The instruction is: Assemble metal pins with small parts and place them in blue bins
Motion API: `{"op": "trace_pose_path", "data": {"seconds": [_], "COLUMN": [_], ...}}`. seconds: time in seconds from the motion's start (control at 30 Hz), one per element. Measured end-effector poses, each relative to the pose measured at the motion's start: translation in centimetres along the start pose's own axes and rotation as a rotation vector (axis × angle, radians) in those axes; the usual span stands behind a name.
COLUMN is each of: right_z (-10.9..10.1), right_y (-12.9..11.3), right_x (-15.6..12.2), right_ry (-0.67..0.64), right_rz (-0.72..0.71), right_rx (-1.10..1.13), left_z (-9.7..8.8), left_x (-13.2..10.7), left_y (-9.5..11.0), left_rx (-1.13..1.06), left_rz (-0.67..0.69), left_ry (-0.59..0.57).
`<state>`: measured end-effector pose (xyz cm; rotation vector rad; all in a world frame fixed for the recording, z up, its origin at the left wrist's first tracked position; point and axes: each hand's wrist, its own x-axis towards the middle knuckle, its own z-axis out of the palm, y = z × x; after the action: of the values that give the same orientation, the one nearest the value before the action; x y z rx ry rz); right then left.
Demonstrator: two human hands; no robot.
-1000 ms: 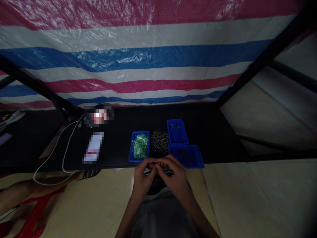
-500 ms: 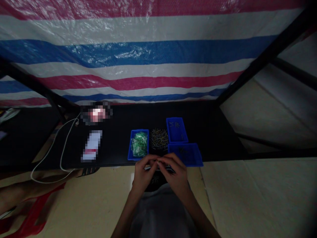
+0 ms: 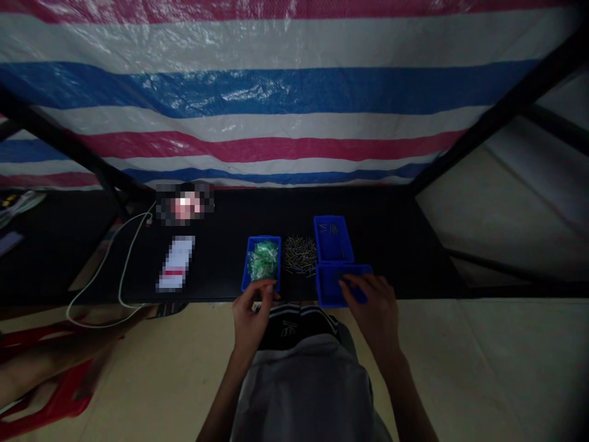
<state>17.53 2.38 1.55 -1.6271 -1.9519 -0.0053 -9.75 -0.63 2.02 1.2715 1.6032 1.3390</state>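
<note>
My left hand [image 3: 251, 316] is at the table's front edge, just before the blue tray [image 3: 245, 270] of green-and-clear plastic pieces [image 3: 264, 258]. Its thumb and fingertips are pinched together; whatever they hold is too small to make out. To the right, my right hand [image 3: 375, 310] reaches over the lower blue tray [image 3: 326, 294], palm down. Its thumb and forefinger meet above small dark items, and I cannot make out what is between them. A heap of thin metal pins, nail-like [image 3: 300, 255], lies between the trays.
Behind the lower tray, another blue tray [image 3: 331, 248] holds a few thin pins. A blurred-out white item [image 3: 177, 264] and a white cable [image 3: 124, 264] are at left on the black table [image 3: 221, 215]. Another person's arm [image 3: 41, 368] shows beside a red stool [image 3: 69, 399].
My hands have parted from their meeting point at the table edge. The right one has moved right, over the lower tray; the left has shifted slightly left. The view has shifted a little.
</note>
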Motion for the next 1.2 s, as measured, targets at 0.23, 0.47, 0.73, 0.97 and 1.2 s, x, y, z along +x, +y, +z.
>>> {"op": "trace_pose_path", "data": {"seconds": [0.23, 0.47, 0.73, 0.97, 1.2], "right_z": [2.8, 2.2, 0.8, 1.1, 1.1], "right_y": [-5.8, -4.4, -1.9, -2.4, -2.7], "right_x": [3.3, 4.6, 2.0, 0.9, 0.8], "right_ry": [-0.235, 0.011, 0.131, 0.111, 0.1], "right_rz": [-0.192, -0.082, 0.079, 0.143, 0.122], "right_rx": [0.134, 0.192, 0.282, 0.333, 0.361], "left_z": [0.4, 3.2, 8.6, 9.7, 8.8], "left_x": [-0.6, -1.5, -0.3, 0.8, -0.3], "left_y": [0.9, 0.3, 0.0, -0.5, -0.1], "left_rx": [0.064, 0.35, 0.842, 0.958, 0.898], "left_rz": [0.076, 0.136, -0.007, -0.007, -0.111], "left_ry": [0.009, -0.349, -0.465, -0.473, -0.406]}}
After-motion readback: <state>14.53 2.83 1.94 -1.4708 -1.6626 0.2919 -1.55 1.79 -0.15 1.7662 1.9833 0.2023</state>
